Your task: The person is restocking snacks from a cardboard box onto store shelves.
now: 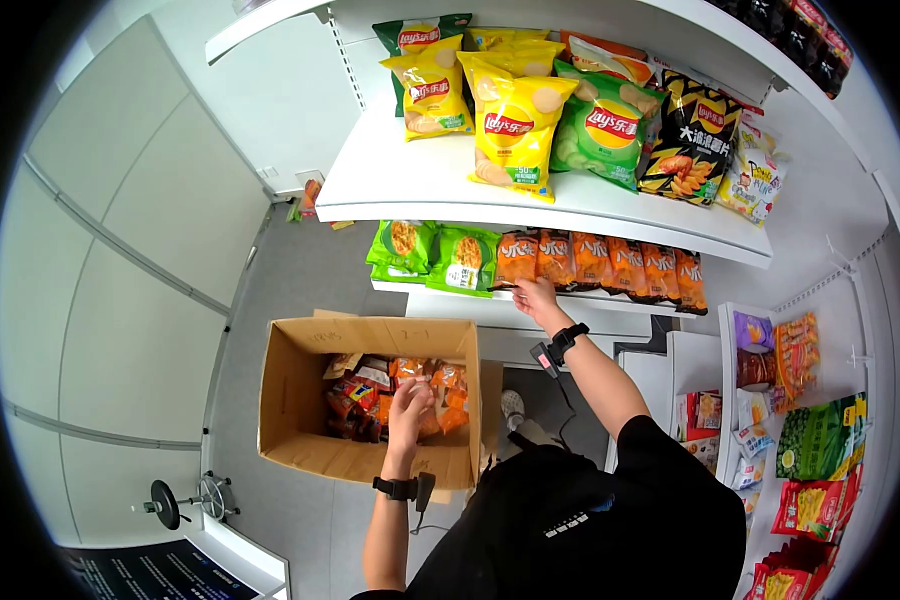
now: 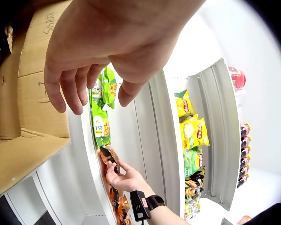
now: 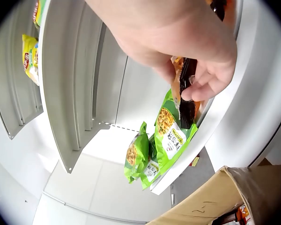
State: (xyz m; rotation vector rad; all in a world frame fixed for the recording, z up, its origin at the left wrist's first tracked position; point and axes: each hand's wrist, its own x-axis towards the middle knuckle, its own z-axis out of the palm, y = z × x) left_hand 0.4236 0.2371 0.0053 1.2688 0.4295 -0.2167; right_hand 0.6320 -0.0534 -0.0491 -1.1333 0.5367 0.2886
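Observation:
In the head view my right hand [image 1: 536, 298] is at the leftmost orange snack bag [image 1: 516, 258] in the row on the lower shelf. The right wrist view shows its thumb and fingers pinching the bag's black edge [image 3: 186, 110]. Green snack bags [image 1: 464, 258] lie directly left of it. My left hand [image 1: 410, 412] is over the open cardboard box [image 1: 300, 390], its fingers loosely bent and holding nothing. Orange packets [image 1: 453, 400] and red packets lie inside the box, partly hidden by that hand.
Above, a white shelf [image 1: 410, 185] carries yellow, green and black chip bags [image 1: 600, 125]. More orange bags [image 1: 660, 270] stand along the lower shelf to the right. Another rack with snacks [image 1: 820, 435] is at the right, and a wheeled stool [image 1: 210, 495] at the lower left.

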